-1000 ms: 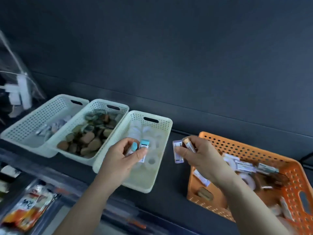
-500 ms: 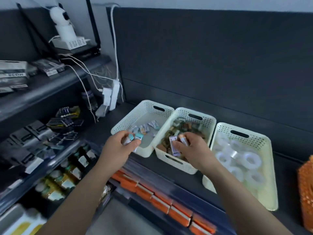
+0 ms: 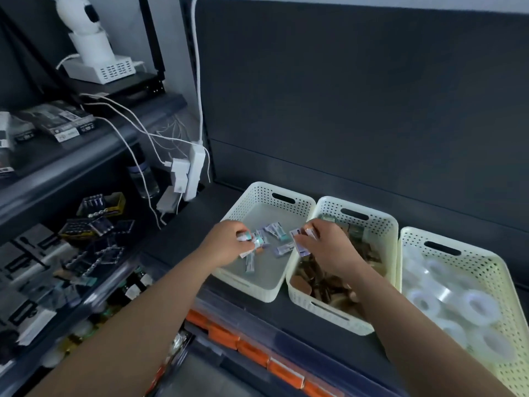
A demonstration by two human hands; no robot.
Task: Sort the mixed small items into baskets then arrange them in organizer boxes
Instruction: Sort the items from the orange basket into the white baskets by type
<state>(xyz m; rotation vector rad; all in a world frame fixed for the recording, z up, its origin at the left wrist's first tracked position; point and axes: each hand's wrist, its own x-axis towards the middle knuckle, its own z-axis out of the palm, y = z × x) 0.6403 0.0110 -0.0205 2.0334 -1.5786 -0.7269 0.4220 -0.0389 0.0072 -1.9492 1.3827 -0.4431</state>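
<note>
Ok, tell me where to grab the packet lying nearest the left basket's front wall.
Pinch the packet across its narrow width, near the middle, coming straight down from above. It lies flat on the left basket floor, slim and long, clear of the other packets, so both long edges look free; the basket walls block a sideways reach.

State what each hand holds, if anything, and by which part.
Left hand pinches small teal-capped packets near their capped ends. Right hand pinches small labelled packets by one end, between thumb and fingers. Exact spots are blurred.
</note>
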